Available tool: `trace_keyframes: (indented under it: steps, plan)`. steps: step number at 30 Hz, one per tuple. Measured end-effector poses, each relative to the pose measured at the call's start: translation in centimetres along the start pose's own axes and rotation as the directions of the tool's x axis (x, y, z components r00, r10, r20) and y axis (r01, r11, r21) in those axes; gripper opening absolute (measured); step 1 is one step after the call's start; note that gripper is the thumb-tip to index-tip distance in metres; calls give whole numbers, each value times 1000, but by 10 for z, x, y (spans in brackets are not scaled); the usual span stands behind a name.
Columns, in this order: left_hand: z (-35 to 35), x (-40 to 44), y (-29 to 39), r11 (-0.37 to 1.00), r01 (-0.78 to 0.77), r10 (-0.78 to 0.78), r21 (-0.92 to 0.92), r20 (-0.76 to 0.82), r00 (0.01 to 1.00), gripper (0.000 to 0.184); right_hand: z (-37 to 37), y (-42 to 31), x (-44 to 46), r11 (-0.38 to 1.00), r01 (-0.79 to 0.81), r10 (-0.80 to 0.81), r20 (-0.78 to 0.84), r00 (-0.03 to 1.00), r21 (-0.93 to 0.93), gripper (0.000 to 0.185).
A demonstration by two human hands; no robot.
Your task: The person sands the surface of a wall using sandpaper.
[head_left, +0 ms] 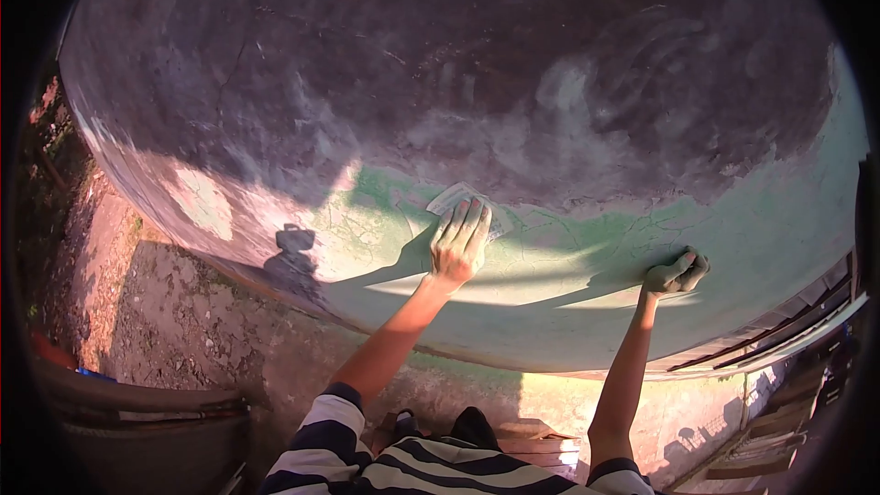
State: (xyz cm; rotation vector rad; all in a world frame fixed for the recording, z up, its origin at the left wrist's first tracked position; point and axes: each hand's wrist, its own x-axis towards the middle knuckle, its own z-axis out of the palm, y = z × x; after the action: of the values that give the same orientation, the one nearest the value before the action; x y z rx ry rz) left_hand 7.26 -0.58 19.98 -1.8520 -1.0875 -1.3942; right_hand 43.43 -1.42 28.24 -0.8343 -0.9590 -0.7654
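My left hand (460, 240) presses a pale sheet (447, 198) with printed marks flat against a wall (550, 257), its fingers pointing up and lying over the sheet. Around it the wall is light green with fine cracks, and above it dark purple-grey. Farther right, my right hand (676, 273) is closed in a fist against the green part of the wall; whether it holds anything is hidden.
Below the wall lies rough, sunlit ground (211, 330). Slatted wood (761, 458) is at the lower right, and a dark panel (165, 431) at the lower left. Shadows of both arms fall on the wall.
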Motion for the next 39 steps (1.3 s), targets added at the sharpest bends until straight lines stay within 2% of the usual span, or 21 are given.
trace_keyframes:
  steps: [4, 5, 6, 8, 9, 11, 16, 18, 20, 22, 25, 26, 27, 28, 29, 31, 34, 35, 36, 38, 39]
  plan:
    - [-4, 25, -7, 972, 229, -234, -49, -174, 957, 41, 1, -5, 3, 1000, -24, 23, -6, 1000, -14, 22]
    - [-2, 24, -2, 954, 288, -299, -82, -210, 931, 41, 2, -8, 5, 999, 30, -31, -14, 999, -42, 22]
    - [3, 12, 7, 952, 295, -305, -79, -208, 929, 41, 2, -10, 6, 994, 82, -83, -22, 996, -70, 22]
    - [15, -28, 28, 958, 284, -285, -28, -78, 955, 36, 1, -8, 5, 996, 57, -58, -15, 998, -71, 22]
    - [14, -35, 28, 957, 289, -290, -24, -78, 954, 36, 0, -7, 4, 997, 33, -35, -17, 999, -75, 23]
    - [15, -45, 21, 993, 115, -116, -34, -25, 993, 35, -1, -3, 2, 999, 7, -7, -13, 1000, -48, 23]
    - [-3, 14, -9, 967, 252, -255, -38, -160, 954, 42, 0, 2, 3, 999, -5, 5, -3, 1000, -41, 25]
    - [-6, 25, -6, 922, 376, -385, -88, -275, 881, 43, 0, 3, 2, 1000, 8, -8, -19, 1000, -18, 26]
    - [8, -1, 11, 913, 400, -407, -84, -270, 873, 42, 0, 0, 2, 999, 9, -10, -11, 1000, -44, 26]
    - [15, -35, 25, 962, 271, -274, -46, -82, 958, 40, -2, -9, 2, 997, 13, -12, 4, 1000, -75, 26]
    - [3, -38, 16, 979, 184, -185, -85, -9, 983, 40, 2, -49, -4, 990, 137, -133, 151, 980, -18, 21]
    - [4, -35, 7, 978, 185, -187, -100, -18, 982, 41, 9, -59, -15, 986, 152, -161, 159, 974, 69, 18]
    - [-3, -20, -4, 967, 235, -242, -96, -74, 967, 42, 15, -77, -30, 975, 66, -114, 222, 968, 211, 15]
    - [-16, 1, -15, 954, 284, -295, -95, -126, 947, 44, 22, -102, -33, 939, 245, -314, 308, 898, 242, 12]
    - [-26, 16, -26, 930, 352, -367, -109, -192, 910, 46, 34, -120, -43, 906, 328, -407, 331, 852, 269, 10]
    - [-27, 26, -49, 894, 426, -447, -138, -304, 841, 48, 54, -151, -60, 889, 269, -427, 459, 780, 370, 9]
    - [-14, 7, -24, 874, 462, -486, -150, -247, 838, 46, 82, -158, -79, 848, 483, -529, 324, 784, 217, 10]
    - [-3, -10, -13, 901, 411, -433, -141, -215, 876, 44, 85, -156, -81, 856, 459, -514, 297, 804, 240, 9]
    - [-2, -26, -1, 918, 366, -383, -154, -97, 919, 42, 84, -155, -82, 862, 432, -497, 278, 822, 264, 9]
    - [3, -44, -2, 965, 177, -186, -196, -28, 982, 40, 82, -159, -81, 847, 462, -525, 288, 801, 261, 9]
    - [-3, -43, -9, 964, 189, -199, -189, -34, 979, 40, 81, -159, -82, 859, 455, -509, 301, 806, 235, 10]
